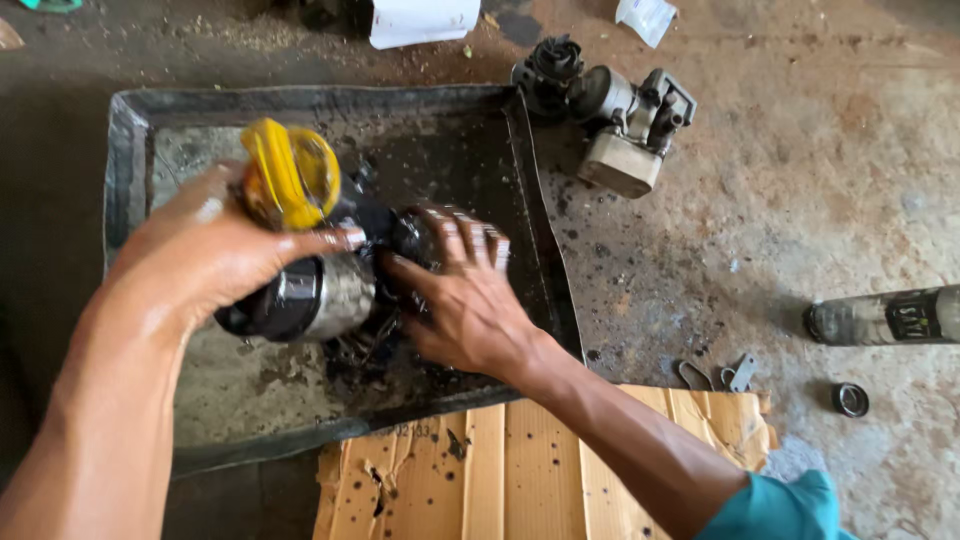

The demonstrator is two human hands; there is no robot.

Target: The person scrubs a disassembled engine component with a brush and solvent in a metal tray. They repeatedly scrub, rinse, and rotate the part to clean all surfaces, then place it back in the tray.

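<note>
Concrete floor lay under you, cardboard (pixel 520 460) nearest. Beyond it, over the tray (pixel 130 130), your left hand (pixel 200 250) gripped a greasy motor (pixel 320 295) with a yellow cap (pixel 290 175), tilted. Your right hand (pixel 465 300) pressed spread fingers on its dark end. Farther off sat a metal part (pixel 620 125) and bottle (pixel 885 315).

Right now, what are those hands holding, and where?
Left hand grips the oily metal cylinder around its body; right hand touches its dark end.

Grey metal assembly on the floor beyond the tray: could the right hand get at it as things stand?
Probably yes: the right hand is busy in the tray, but bare floor surrounds the grey metal assembly, and nothing covers it.
</note>
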